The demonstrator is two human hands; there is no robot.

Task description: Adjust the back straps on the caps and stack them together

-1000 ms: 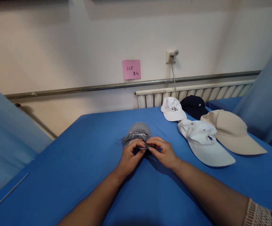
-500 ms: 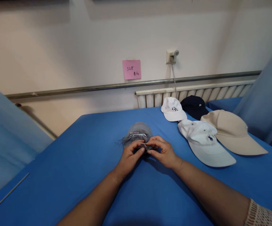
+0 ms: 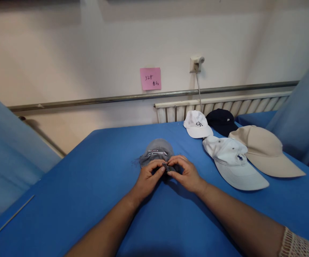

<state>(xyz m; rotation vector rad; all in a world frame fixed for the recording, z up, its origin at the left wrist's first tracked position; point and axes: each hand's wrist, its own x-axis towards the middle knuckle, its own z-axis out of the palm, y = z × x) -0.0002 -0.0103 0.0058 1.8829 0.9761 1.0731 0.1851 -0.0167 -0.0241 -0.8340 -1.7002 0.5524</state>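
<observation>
Nearest us, at the lower right, a knitted cream sleeve edges our right arm; a thin rod lies along the left side of the blue-covered counter. Ahead, our left hand and our right hand nearly meet, the fingers of both clamped on a short dark strap, thumbs on our side; we cannot tell where it joins the grey cap, which sits on the counter just beyond our fingers, white lettering facing us and frayed threads at its left edge.

To the right, the pale cap with a small horse emblem touches the beige cap; farther back are the white cap and the black cap, side by side. Behind them stands a white radiator; a metal rail crosses the wall; above it we see a pink note and a socket with a plug; blue curtains hang at both sides.
</observation>
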